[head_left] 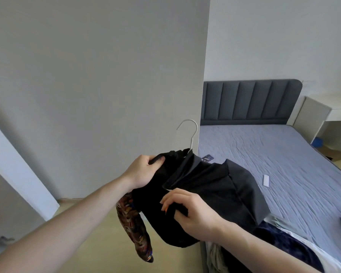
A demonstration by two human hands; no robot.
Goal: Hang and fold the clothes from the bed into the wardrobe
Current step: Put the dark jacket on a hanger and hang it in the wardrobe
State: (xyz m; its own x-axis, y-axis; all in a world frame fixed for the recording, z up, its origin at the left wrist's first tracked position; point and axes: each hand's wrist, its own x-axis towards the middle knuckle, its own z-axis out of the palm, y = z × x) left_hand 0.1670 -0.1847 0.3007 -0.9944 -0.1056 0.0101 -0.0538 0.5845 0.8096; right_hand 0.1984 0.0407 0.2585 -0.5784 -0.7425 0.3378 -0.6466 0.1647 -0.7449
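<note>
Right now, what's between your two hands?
In the head view, only the dark garment on the white hanger spans between the left hand and right hand; both grip its fabric.

- My hands in view: two, left [144, 170] and right [187, 209].
- Hangers: one, white wire hanger [191, 134], hook up.
- Dark garments held up: one black garment [215, 190].
- Patterned cloths: one, brown patterned cloth [134, 229] hanging below.
- Beds: one bed [283, 164].
- Small white strips on the sheet: one white strip [266, 180].
- Dark tags on the sheet: one dark tag [207, 158].
</note>
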